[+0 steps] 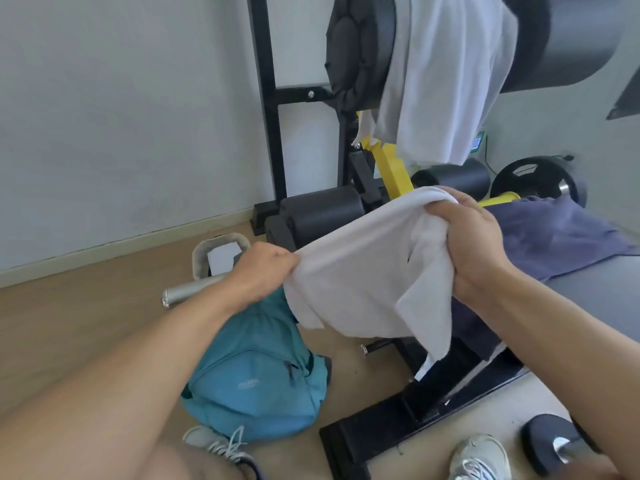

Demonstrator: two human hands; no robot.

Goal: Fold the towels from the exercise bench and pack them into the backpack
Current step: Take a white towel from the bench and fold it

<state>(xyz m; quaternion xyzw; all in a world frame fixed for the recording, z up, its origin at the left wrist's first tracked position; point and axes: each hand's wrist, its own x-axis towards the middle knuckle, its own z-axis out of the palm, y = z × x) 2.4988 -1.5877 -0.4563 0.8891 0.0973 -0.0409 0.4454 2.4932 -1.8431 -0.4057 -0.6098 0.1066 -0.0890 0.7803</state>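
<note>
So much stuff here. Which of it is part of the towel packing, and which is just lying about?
Part of the job:
white towel, gripped by left hand and right hand
second white towel, draped over a black pad
blue towel on the bench
teal backpack

Lying about:
silver bottle
weight plate

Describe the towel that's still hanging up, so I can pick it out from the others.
Start at the black exercise bench and follow its yellow post up to the big black foam roller pad at the top. The white towel draped over that pad is the one. Unlike the white towel in both hands or the purple one lying on the bench, it hangs untouched.
</note>
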